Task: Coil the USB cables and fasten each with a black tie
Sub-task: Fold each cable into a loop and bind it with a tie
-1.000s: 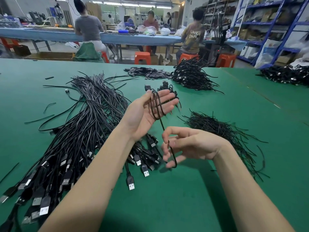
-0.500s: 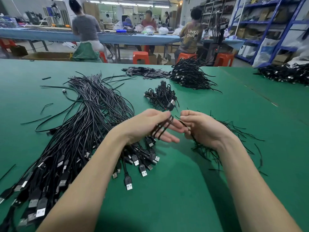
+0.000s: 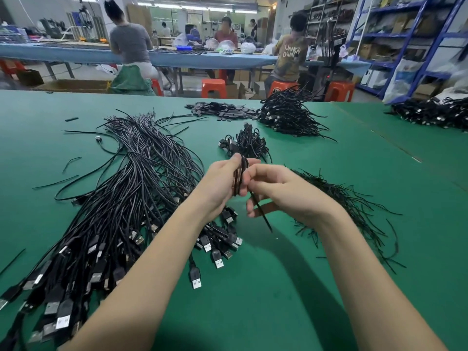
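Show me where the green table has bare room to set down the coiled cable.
Bare green table lies between the forearms, near the front edge, and right of the loose ties. It is crowded left, under the uncoiled cable pile, and ahead around the finished coils.

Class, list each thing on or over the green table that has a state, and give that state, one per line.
left hand: grips the coiled cable
coiled cable: looped, held above the table
right hand: pinches a black tie
black tie: straight, one end hanging free
uncoiled cables: loose, lying in a long bundle
small pile of coiled cables: coiled, heaped
pile of loose ties: scattered, unused
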